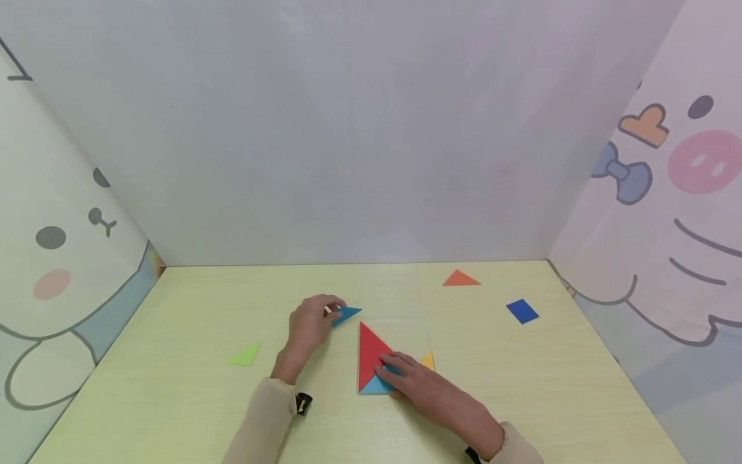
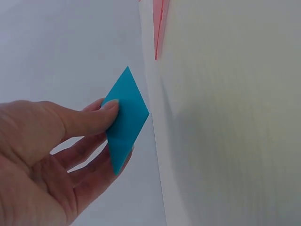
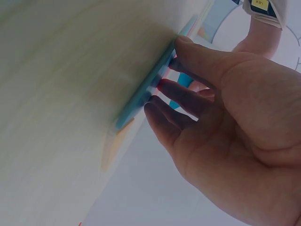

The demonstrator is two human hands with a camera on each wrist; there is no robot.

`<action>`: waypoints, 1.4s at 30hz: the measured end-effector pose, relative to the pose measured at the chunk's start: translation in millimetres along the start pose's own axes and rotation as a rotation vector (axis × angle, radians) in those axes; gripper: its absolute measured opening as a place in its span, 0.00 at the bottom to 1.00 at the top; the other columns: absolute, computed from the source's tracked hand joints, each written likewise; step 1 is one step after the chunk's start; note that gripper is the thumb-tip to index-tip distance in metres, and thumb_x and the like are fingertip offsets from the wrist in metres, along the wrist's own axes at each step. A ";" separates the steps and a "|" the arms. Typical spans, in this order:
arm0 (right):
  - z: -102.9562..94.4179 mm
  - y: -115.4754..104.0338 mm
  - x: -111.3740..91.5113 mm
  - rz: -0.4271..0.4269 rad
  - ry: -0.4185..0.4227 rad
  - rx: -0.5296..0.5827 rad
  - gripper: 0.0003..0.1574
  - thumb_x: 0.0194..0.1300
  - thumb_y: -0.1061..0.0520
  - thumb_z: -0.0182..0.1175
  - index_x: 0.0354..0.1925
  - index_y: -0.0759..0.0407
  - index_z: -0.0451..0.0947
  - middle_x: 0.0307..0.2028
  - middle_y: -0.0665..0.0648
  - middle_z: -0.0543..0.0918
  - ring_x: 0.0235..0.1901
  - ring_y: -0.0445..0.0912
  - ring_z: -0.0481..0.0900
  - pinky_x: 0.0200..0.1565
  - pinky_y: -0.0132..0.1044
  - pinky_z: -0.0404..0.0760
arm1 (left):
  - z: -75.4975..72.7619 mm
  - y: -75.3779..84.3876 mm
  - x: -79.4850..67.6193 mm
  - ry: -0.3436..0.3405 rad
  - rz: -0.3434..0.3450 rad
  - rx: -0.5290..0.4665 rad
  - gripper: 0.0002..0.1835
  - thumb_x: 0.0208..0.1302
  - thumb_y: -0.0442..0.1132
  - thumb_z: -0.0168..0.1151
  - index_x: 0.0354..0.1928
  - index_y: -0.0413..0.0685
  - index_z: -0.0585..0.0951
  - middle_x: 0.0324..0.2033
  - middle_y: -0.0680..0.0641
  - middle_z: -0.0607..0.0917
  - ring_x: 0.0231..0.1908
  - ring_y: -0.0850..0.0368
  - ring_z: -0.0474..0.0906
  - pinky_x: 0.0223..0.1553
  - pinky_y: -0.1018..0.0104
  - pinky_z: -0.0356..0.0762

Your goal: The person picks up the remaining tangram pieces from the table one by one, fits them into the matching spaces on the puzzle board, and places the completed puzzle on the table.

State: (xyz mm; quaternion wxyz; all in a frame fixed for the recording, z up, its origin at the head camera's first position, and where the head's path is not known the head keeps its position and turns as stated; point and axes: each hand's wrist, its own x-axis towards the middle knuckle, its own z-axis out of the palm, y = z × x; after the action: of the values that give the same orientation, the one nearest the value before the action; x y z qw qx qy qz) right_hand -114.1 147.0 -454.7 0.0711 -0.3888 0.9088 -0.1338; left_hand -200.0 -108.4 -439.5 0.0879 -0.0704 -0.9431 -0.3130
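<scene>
My left hand (image 1: 310, 323) pinches a blue parallelogram tile (image 2: 126, 122) between thumb and fingers, holding it above the table. To the right and nearer me, a red triangle tile (image 1: 369, 354) and a light blue triangle tile (image 1: 373, 386) lie edge to edge. Over these tiles reaches my right hand (image 1: 423, 390), its fingertips (image 3: 162, 84) touching them from above and its thumb at the near edge. It hides much of the light blue tile. A yellow tile (image 1: 429, 361) shows partly beyond the right hand.
A green triangle tile (image 1: 247, 355) lies on the left of the wooden table (image 1: 174, 399). At the back right are an orange triangle tile (image 1: 460, 279) and a dark blue square tile (image 1: 523, 311). A grey wall (image 1: 348, 161) stands behind; cartoon-printed panels flank both sides.
</scene>
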 end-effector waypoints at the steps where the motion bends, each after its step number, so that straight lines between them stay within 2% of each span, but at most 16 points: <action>1: -0.2 -0.1 -0.2 0.001 -0.001 -0.001 0.33 0.73 0.55 0.63 0.73 0.53 0.71 0.71 0.58 0.71 0.70 0.56 0.68 0.57 0.40 0.82 | 1.0 1.5 -0.1 0.007 0.015 0.001 0.09 0.62 0.33 0.74 0.43 0.51 0.90 0.33 0.53 0.88 0.30 0.58 0.81 0.28 0.64 0.75; 11: -0.6 0.5 -0.8 -0.012 0.012 0.004 0.33 0.73 0.56 0.63 0.73 0.54 0.71 0.71 0.59 0.71 0.70 0.56 0.67 0.57 0.41 0.82 | 12.3 12.0 -0.2 0.012 0.093 0.008 0.10 0.62 0.33 0.74 0.44 0.52 0.92 0.35 0.52 0.89 0.31 0.58 0.83 0.28 0.66 0.78; 17: -1.0 0.0 -0.9 -0.009 0.006 0.001 0.32 0.74 0.56 0.62 0.73 0.55 0.71 0.71 0.59 0.71 0.70 0.57 0.67 0.58 0.41 0.82 | 18.0 18.0 0.5 -0.017 0.102 0.005 0.10 0.62 0.35 0.74 0.44 0.53 0.92 0.37 0.51 0.90 0.32 0.57 0.83 0.29 0.67 0.78; 28: -0.3 0.2 0.1 -0.019 0.012 -0.009 0.32 0.74 0.56 0.62 0.73 0.56 0.71 0.70 0.60 0.71 0.70 0.57 0.67 0.58 0.40 0.81 | 24.1 24.1 3.0 -0.025 0.164 0.013 0.10 0.63 0.33 0.73 0.45 0.51 0.92 0.38 0.50 0.91 0.35 0.55 0.86 0.31 0.64 0.81; 33: 0.6 -0.2 1.5 -0.025 0.017 -0.023 0.31 0.74 0.57 0.62 0.72 0.56 0.72 0.70 0.60 0.72 0.70 0.57 0.68 0.59 0.40 0.81 | 29.4 25.5 5.5 -0.054 0.169 0.015 0.10 0.64 0.34 0.73 0.46 0.52 0.92 0.38 0.51 0.90 0.38 0.54 0.86 0.34 0.64 0.82; 42: 1.9 0.8 3.1 -0.046 0.037 -0.071 0.30 0.74 0.57 0.62 0.71 0.57 0.73 0.69 0.60 0.73 0.69 0.56 0.69 0.59 0.40 0.80 | 33.2 29.2 7.8 -0.121 0.221 0.004 0.10 0.65 0.33 0.71 0.46 0.51 0.92 0.39 0.51 0.90 0.37 0.54 0.86 0.32 0.66 0.81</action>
State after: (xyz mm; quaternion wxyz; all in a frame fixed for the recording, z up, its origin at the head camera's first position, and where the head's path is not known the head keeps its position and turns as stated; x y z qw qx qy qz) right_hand -116.3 144.9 -456.7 0.0370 -0.4093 0.9050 -0.1101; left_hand -206.1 -64.6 -447.3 0.0651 -0.1925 -0.9338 -0.2945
